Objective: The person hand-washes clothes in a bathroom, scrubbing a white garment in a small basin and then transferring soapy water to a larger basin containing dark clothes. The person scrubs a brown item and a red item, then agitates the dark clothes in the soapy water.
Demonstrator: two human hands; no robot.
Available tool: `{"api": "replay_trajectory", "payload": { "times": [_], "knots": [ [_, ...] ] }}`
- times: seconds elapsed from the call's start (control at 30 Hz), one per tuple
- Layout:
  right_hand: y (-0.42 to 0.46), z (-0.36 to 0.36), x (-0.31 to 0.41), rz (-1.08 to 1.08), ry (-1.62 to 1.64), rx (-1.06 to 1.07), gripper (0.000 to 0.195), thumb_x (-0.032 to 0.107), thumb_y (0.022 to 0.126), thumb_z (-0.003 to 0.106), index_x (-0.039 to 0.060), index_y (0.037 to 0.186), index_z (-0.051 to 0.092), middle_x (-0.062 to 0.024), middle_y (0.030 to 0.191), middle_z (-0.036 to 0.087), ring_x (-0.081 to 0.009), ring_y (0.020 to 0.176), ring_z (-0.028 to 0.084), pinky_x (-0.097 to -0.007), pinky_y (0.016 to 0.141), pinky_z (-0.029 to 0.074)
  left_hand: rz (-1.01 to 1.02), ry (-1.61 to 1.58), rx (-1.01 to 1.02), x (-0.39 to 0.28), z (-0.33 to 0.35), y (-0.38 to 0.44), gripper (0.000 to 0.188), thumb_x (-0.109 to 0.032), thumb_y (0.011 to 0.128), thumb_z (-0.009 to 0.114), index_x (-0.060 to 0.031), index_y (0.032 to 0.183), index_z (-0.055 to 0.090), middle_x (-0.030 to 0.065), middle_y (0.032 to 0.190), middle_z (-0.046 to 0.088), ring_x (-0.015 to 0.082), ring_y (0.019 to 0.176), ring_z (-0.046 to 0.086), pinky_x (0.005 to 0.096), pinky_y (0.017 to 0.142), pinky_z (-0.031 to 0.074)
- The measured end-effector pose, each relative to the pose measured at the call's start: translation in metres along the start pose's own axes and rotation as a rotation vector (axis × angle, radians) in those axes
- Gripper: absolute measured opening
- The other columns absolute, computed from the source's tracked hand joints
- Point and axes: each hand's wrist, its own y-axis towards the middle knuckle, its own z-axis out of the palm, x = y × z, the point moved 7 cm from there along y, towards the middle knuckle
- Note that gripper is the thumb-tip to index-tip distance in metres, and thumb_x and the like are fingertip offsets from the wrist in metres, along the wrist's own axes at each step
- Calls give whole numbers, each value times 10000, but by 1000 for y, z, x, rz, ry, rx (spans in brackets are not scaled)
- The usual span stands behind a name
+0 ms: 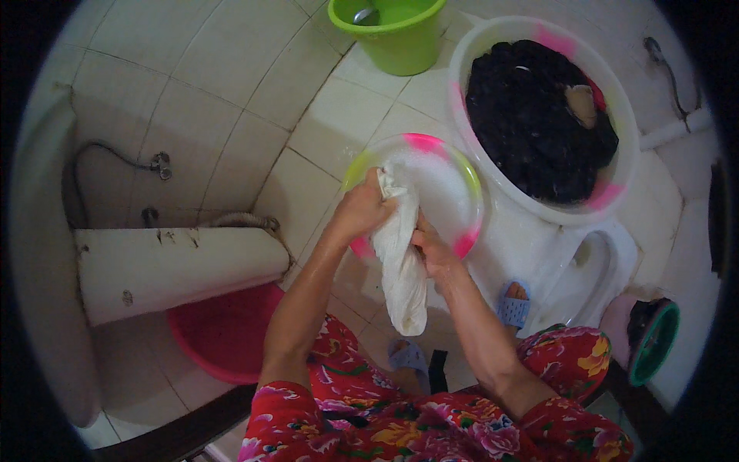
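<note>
A wet white cloth (403,271) hangs bunched between my two hands. My left hand (365,207) grips its upper part, with the fingers closed round the fabric. Lower on the right side, my right hand (432,247) holds the cloth, its fingertips partly hidden behind it. The long lower end droops toward my knees. Beneath my hands a round plastic basin (472,190), white with pink and yellow-green patches, stands on the floor with whitish, sudsy water in it. The cloth covers part of its near rim.
A larger basin (630,124) at upper right holds soaking dark clothes (531,121). Behind stands a green bucket (404,49) with a metal ladle (365,15). A squat toilet pan (583,277) lies right. A red basin (222,341) sits partly under a white fixture (179,263).
</note>
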Motion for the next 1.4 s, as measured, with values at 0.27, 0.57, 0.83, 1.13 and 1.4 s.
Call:
{"api": "replay_trajectory", "payload": {
  "times": [0.27, 0.57, 0.83, 1.13, 1.4],
  "knots": [
    [-3, -5, -3, 10, 152, -204, 620, 388, 738, 586, 107, 1241, 359, -90, 1065, 494, -215, 881, 537, -349, 626, 502, -25, -1622, 131, 62, 9, 9, 727, -440, 802, 556, -85, 1345, 227, 131, 1254, 426, 245, 1131, 426, 364, 960, 317],
    [-19, 41, -12, 128, 789, 259, 679, 637, 763, 417, 92, 1167, 447, -96, 950, 565, -214, 775, 571, -364, 653, 493, 880, -1462, -388, 8, 29, 5, 985, -351, 591, 789, -90, 1343, 209, 82, 1277, 385, 209, 1158, 391, 369, 978, 302],
    [-17, 12, -11, 81, 378, -82, 591, 564, 756, 498, 88, 1106, 496, -91, 902, 583, -207, 723, 582, -348, 595, 495, 126, -1102, 111, -21, 6, 3, 585, -110, 581, 788, -69, 1100, 519, 34, 1001, 567, 140, 908, 537, 284, 779, 442],
    [-14, -6, 3, -65, -184, -431, 350, 232, 720, 628, 45, 1004, 547, -52, 858, 579, -157, 730, 571, -296, 627, 477, 211, -536, -68, -23, 22, 23, 362, -155, 621, 738, -40, 918, 567, 58, 838, 601, 158, 745, 556, 290, 687, 457],
    [3, -17, -15, -292, -462, -347, 346, 154, 709, 582, 23, 1026, 539, -60, 910, 567, -182, 856, 543, -321, 732, 437, 5, 96, -56, -22, 32, 18, 320, -268, 661, 651, -37, 877, 601, 215, 811, 600, 379, 771, 573, 414, 693, 471]
  ]
}}
